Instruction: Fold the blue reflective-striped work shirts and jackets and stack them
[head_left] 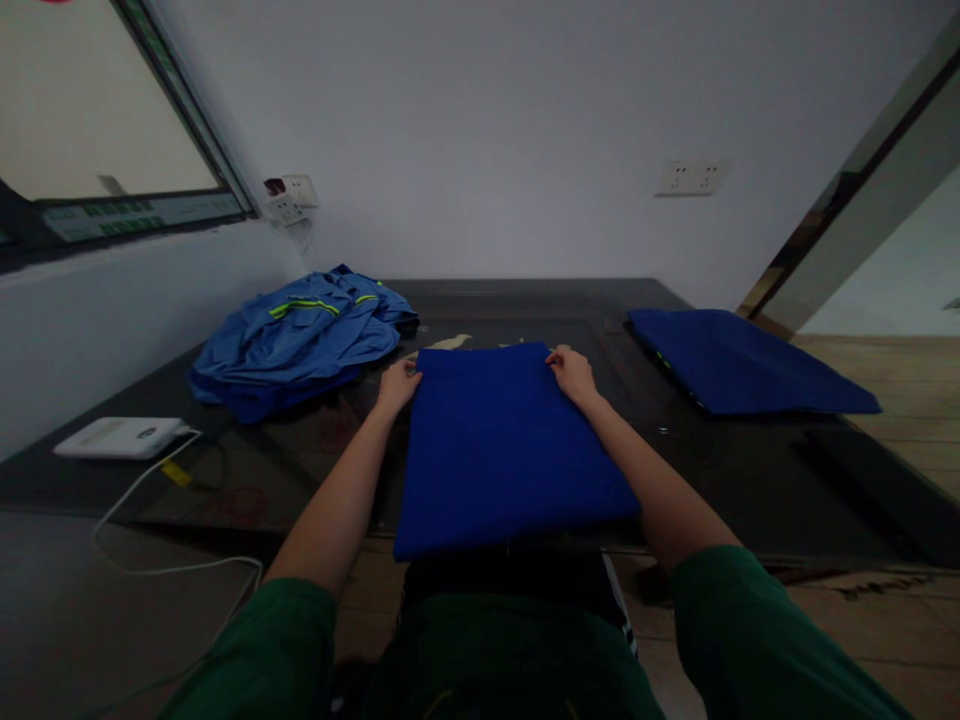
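Observation:
Flat on the dark table in front of me lies a folded blue cloth [506, 450], a garment by its look, with its near edge at the table's front edge. My left hand [397, 385] pinches its far left corner, fingers closed on the fabric. At the far right corner my right hand [571, 372] grips the cloth in the same way, thumb and fingers together. Both forearms run along the cloth's sides. The fingertips are small and partly hidden in the view.
A heap of crumpled blue work clothes [300, 335] with yellow-green stripes sits at the left. On the right lies another folded blue garment [739, 360]. A white power bank [120, 438] with a cable is at the table's [637, 290] left end. Behind rises a wall with sockets [691, 178].

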